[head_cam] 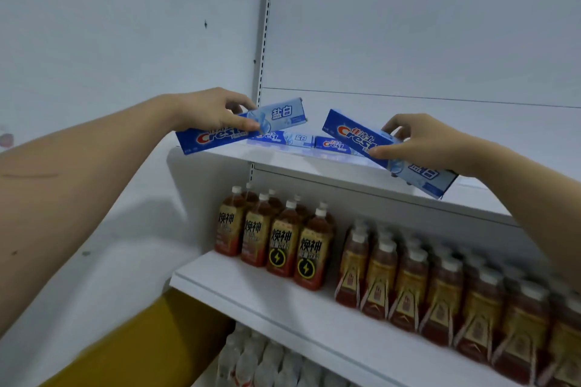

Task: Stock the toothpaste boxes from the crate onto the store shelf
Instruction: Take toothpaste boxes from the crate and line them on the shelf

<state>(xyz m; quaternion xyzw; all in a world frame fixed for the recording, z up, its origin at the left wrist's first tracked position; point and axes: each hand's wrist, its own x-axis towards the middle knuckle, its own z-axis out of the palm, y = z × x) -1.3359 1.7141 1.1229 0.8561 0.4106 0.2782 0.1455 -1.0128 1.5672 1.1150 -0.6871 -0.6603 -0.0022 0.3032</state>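
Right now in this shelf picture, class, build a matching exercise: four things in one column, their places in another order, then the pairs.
Things:
1. blue Crest toothpaste box in the left hand
2. blue Crest toothpaste box in the right hand
3. brown tea bottles with white caps
4. clear plastic water bottles

Places:
A. bottom shelf
B. top shelf's left end
C. middle shelf
D. top shelf's front edge, tilted

Pairs: 1-B, 2-D, 3-C, 4-A
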